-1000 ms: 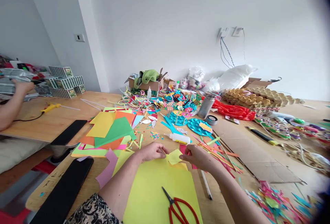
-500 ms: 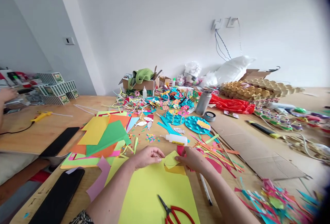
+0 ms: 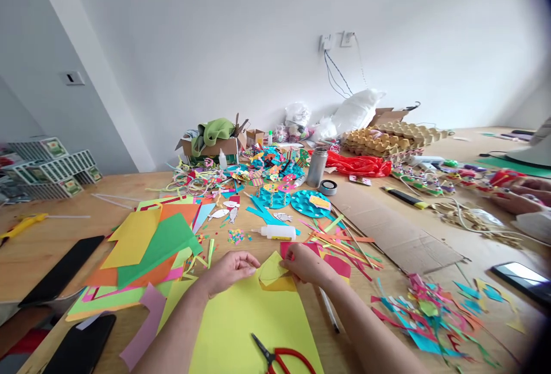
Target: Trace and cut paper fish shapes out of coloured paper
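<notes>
A small yellow paper piece (image 3: 272,268) with a curved line drawn on it lies over a darker yellow scrap at the top of a large yellow sheet (image 3: 245,322). My right hand (image 3: 303,263) pinches its right edge, fingertips together. On its left side my left hand (image 3: 232,272) has thumb and forefinger drawn close together near the edge; whether they grip it is hard to tell. Red-handled scissors (image 3: 282,358) rest on the sheet near me. Beyond my hands lies a white glue bottle (image 3: 278,232).
Coloured sheets (image 3: 159,242) and phones lie at left. Behind are blue paper discs (image 3: 310,203), a steel bottle (image 3: 317,167) and a full box (image 3: 210,147). Cardboard (image 3: 391,225) and paper strips lie right. Another person's hand (image 3: 519,196) shows at far right.
The view has turned to the right, bringing a phone and another person's hand into sight there. My hands keep nearly the same place around the small yellow piece.
</notes>
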The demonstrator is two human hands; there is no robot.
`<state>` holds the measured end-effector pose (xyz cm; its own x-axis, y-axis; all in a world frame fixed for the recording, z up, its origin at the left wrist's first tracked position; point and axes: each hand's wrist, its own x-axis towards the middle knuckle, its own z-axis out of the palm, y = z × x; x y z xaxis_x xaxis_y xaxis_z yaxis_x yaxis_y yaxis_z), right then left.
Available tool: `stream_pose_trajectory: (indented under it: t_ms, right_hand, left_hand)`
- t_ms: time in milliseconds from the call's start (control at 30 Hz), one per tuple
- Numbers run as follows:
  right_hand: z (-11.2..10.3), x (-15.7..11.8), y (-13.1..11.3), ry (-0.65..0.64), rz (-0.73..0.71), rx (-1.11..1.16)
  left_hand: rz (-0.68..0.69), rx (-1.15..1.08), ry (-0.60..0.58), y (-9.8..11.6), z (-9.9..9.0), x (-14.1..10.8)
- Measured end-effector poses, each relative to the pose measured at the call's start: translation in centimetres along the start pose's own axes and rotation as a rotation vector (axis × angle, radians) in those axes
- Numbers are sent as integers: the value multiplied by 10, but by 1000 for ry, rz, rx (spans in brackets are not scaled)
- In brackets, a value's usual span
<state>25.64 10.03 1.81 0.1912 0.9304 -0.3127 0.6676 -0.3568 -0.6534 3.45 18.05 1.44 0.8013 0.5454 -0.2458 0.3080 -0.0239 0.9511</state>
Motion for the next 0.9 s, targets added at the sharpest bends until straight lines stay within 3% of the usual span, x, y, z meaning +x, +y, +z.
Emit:
stream_pose_trajectory:
  t_ms: [100,200,300,400,500,900]
  right_hand:
    - [-6,-4,-4,-36,-54,105]
    - [-23,-14,-7,8,-149,214]
    - [-50,-25,-2,121,-237,319]
    - [-75,-35,12,319,-292,502]
    - [-89,-41,25,391,-245,512]
    - [-103,-59,73,378,28,258]
  left_hand:
    - [11,6,17,2,1,0]
    - [24,-17,39,1,0,1]
    - [7,-39,52,0,0,2]
    - [-9,-27,56,1,0,1]
    - [2,-4,49,3,0,1]
    - [-2,70,49,9,0,-1]
